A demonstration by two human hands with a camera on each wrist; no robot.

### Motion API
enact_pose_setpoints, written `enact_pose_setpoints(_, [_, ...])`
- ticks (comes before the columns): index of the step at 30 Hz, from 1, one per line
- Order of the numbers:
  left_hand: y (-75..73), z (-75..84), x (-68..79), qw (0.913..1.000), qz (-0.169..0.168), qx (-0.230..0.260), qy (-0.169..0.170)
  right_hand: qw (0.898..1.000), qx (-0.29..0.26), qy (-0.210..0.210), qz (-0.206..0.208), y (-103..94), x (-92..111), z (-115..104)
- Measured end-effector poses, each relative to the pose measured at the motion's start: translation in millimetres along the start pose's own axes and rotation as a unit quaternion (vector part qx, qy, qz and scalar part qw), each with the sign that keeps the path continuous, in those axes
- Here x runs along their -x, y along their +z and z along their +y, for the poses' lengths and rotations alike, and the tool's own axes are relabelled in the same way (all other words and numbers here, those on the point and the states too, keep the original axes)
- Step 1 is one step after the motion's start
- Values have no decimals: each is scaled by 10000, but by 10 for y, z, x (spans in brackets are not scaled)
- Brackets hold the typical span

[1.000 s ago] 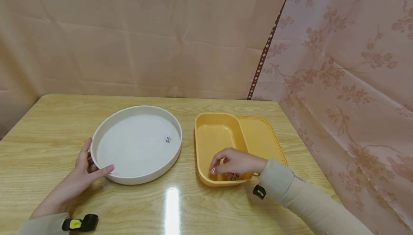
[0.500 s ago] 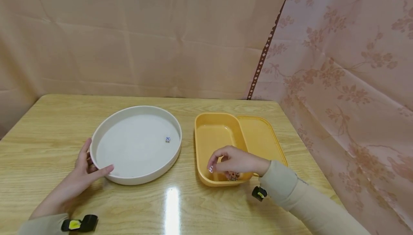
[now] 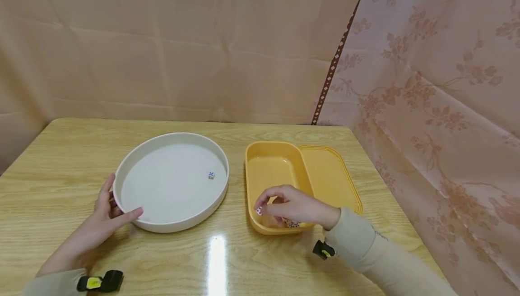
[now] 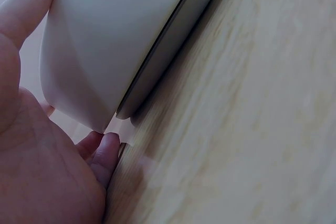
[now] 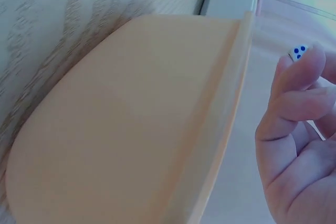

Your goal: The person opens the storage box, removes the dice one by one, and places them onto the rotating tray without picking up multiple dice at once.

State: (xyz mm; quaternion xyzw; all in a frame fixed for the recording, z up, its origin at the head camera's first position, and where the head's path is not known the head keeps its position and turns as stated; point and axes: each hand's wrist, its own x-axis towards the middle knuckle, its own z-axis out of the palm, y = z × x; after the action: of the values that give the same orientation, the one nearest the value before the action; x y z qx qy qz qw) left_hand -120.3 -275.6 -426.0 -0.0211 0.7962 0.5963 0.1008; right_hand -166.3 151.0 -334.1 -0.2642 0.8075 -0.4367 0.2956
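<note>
My left hand (image 3: 106, 221) grips the near left side of a round white tray (image 3: 170, 187), its thumb over the rim. The left wrist view shows fingertips low at the tray's outer wall (image 4: 105, 40). One white die (image 3: 211, 175) with blue pips lies inside the tray, toward the right. My right hand (image 3: 292, 203) pinches another die (image 3: 259, 211) between thumb and fingertips, over the near end of a yellow plastic box (image 3: 268, 169). Blue pips show on this die (image 5: 298, 52) in the right wrist view. Several dice (image 3: 292, 224) sit in the box's near end, partly hidden by that hand.
A flat yellow lid (image 3: 331, 174) lies on the wooden table (image 3: 231, 264) along the box's right side. Behind the table hangs a plain beige curtain (image 3: 183, 61), and a flowered pink cloth (image 3: 438, 106) hangs on the right.
My right hand has shifted a little to the left with the pinched die, nearer the box's left wall. The left hand and the tray stay as they were.
</note>
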Motion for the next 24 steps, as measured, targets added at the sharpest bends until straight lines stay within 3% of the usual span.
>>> enact_pose_setpoints(15, [15, -1, 10, 10000, 0, 33, -39, 9979, -331, -308, 453, 131, -22, -136])
enact_pose_setpoints(24, [2, 7, -3, 9999, -32, -31, -108, 9950, -515, -475, 718, 316, -82, -182])
